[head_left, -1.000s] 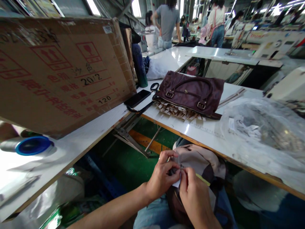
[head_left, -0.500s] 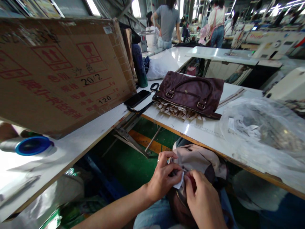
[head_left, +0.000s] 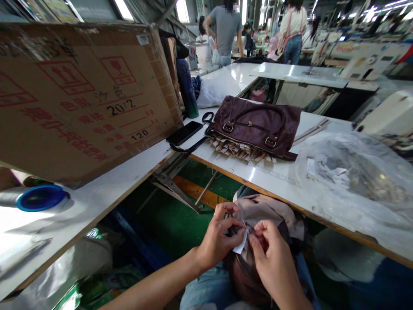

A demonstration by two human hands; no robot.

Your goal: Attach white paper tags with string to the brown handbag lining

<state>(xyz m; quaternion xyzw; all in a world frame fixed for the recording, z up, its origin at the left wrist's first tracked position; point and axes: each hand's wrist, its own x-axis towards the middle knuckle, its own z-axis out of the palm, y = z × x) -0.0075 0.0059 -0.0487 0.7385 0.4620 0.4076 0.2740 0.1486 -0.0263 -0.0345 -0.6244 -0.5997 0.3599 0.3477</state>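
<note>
On my lap lies a bag (head_left: 258, 211) with beige lining showing, dark brown leather and a zipper. A small white tag (head_left: 240, 245) hangs over its opening. My left hand (head_left: 222, 232) is closed in a pinch on the tag's upper part. Close beside it, my right hand (head_left: 272, 249) is also pinched, thumb against fingertips, at the tag's edge; what it holds is too small to make out. On the table ahead rests a finished-looking brown leather handbag (head_left: 258, 125), with many paper tags (head_left: 238, 148) sticking out along its near side.
A large cardboard box (head_left: 80, 99) stands on the left table, with a thread spool (head_left: 41, 198) before it. A phone (head_left: 184, 133) lies near a dark bottle (head_left: 187, 88). At right are a clear plastic bag (head_left: 358, 172) and sewing machines (head_left: 364, 54). People (head_left: 226, 34) stand farther back.
My right hand has shifted slightly up, its fingers now more visible beside the tag. The tag hangs a little lower and further left. My left hand keeps its pinch.
</note>
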